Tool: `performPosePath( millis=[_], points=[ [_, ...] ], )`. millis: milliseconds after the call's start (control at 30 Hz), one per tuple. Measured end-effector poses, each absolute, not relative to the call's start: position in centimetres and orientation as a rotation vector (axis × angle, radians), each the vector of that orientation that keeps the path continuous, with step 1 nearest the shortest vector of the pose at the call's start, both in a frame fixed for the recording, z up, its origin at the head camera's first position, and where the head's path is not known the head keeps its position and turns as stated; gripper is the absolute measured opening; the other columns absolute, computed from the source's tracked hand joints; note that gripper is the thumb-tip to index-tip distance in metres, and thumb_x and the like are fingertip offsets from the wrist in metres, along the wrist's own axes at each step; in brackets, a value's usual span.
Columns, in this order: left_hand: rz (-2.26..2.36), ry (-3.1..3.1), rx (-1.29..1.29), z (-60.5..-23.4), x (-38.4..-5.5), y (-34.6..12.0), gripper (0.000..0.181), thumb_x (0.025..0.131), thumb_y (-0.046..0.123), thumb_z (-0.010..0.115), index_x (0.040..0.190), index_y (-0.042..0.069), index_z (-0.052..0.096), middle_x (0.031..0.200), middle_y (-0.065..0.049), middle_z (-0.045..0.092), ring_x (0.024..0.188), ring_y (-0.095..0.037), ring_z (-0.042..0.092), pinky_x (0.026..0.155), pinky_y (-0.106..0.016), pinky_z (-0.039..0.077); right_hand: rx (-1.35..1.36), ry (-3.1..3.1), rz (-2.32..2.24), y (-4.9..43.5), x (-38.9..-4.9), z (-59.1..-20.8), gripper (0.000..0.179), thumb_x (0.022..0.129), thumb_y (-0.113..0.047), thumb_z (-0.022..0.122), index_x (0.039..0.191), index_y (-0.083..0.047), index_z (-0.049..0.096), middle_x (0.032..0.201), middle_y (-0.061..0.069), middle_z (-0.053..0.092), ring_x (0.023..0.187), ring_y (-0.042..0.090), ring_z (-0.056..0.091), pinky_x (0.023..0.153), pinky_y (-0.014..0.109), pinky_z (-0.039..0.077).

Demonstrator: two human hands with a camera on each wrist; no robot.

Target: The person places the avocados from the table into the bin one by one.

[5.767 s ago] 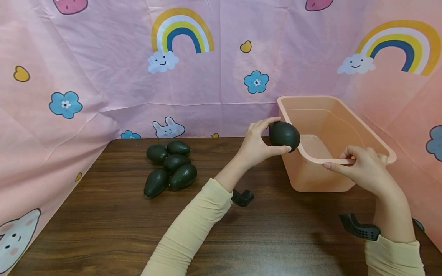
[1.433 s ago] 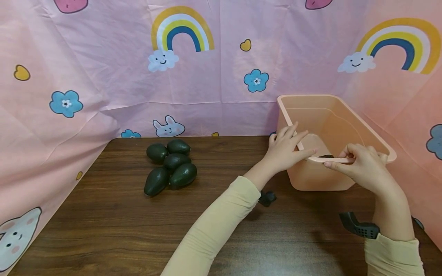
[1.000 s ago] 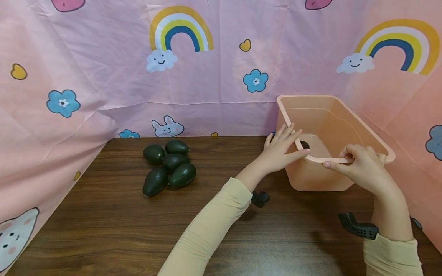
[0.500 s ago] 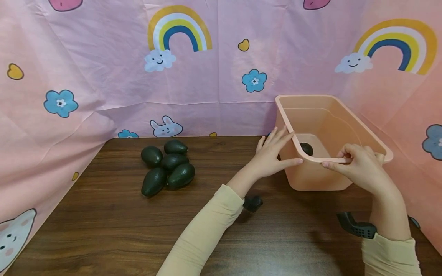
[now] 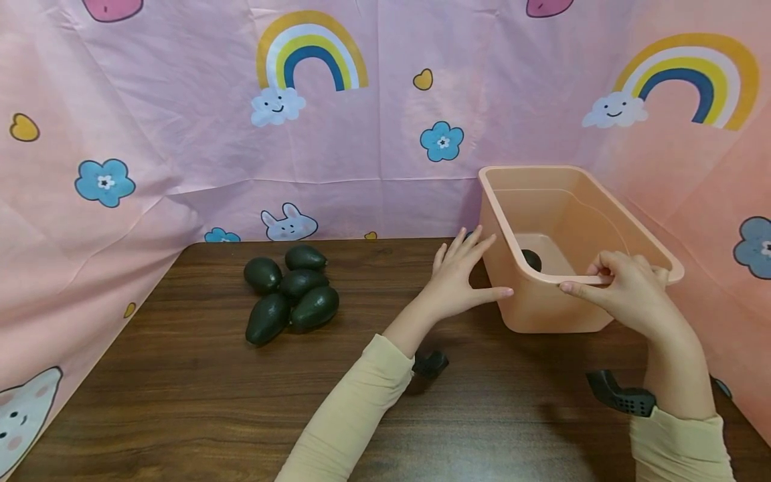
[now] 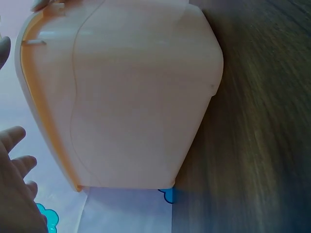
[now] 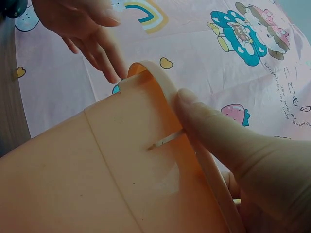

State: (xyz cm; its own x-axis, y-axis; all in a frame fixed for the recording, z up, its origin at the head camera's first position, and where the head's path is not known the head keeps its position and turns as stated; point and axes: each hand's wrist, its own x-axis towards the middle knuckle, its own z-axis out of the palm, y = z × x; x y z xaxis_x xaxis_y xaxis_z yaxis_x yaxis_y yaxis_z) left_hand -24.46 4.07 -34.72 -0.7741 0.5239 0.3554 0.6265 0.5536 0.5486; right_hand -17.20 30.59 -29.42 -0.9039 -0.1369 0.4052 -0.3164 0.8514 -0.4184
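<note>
My right hand (image 5: 632, 291) pinches the near rim of a peach plastic bin (image 5: 554, 308); in the right wrist view the thumb (image 7: 209, 119) lies along that rim. Just left of the bin, my left hand (image 5: 452, 281) is spread, its fingers straight and holding nothing. Whether its thumb tip touches the bin wall I cannot tell. Inside the bin one dark green avocado (image 5: 532, 260) shows partly over the left rim. Several more avocados (image 5: 302, 284) lie bunched on the table to the left. The left wrist view shows the bin's outer wall (image 6: 131, 97) beside the fingers.
The dark wooden table (image 5: 241, 415) runs under everything. A pink patterned cloth (image 5: 385, 120) hangs behind it and along both sides, close to the bin. A black camera mount sits at each wrist.
Earlier my left hand held an avocado beside the bin's rim; that avocado is now inside. The left hand has since drawn back left, off the rim. My right hand keeps its grip.
</note>
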Motion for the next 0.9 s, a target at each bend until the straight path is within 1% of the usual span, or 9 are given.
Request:
performPosePath(
  millis=[133,333,567,667,900],
  points=[
    [-1.058,-2.604,-0.970,-35.2,-24.2,3.6,0.093,0.078,0.060,0.069,0.153,0.028,0.024,0.158,0.012,0.004,0.141,-0.005,-0.012,0.111,-0.051,-0.002,0.336,-2.669,0.688,30.6,-17.2,-29.4,0.036,0.077,-0.032,0.081,0.072,-0.008,0.056,0.059,0.003,0.043,0.069,0.027,0.035,0.071,0.059,0.011],
    [-1.081,-2.608,-0.951,-35.6,-23.8,2.7,0.095,0.077,0.059,0.072,0.153,0.031,0.023,0.158,0.011,0.007,0.142,-0.006,-0.009,0.112,-0.049,-0.002,0.339,-2.662,0.682,30.5,-17.2,-29.4,0.035,0.077,-0.032,0.082,0.071,-0.008,0.056,0.058,0.003,0.042,0.066,0.026,0.034,0.070,0.056,0.012],
    [-1.099,-2.583,-0.966,-35.6,-24.0,1.4,0.095,0.076,0.058,0.073,0.153,0.031,0.023,0.158,0.010,0.010,0.142,-0.006,-0.008,0.111,-0.052,0.000,0.342,-2.660,0.686,30.6,-17.2,-29.3,0.035,0.077,-0.032,0.082,0.071,-0.007,0.056,0.058,0.003,0.042,0.066,0.026,0.034,0.069,0.057,0.012],
    [-1.125,-2.569,-0.955,-35.6,-24.1,0.8,0.095,0.076,0.057,0.074,0.152,0.031,0.024,0.158,0.010,0.011,0.142,-0.006,-0.007,0.111,-0.051,-0.001,0.344,-2.656,0.682,30.5,-17.2,-29.3,0.036,0.076,-0.032,0.082,0.071,-0.008,0.056,0.058,0.003,0.042,0.066,0.025,0.034,0.069,0.057,0.012],
    [-1.163,-2.541,-0.939,-35.2,-23.8,-0.2,0.095,0.074,0.054,0.077,0.152,0.028,0.029,0.158,0.007,0.015,0.143,-0.009,-0.002,0.111,-0.050,-0.002,0.325,-2.670,0.700,30.6,-17.3,-29.4,0.035,0.076,-0.033,0.082,0.073,-0.008,0.057,0.062,0.004,0.045,0.071,0.028,0.034,0.071,0.059,0.011]
  ],
)
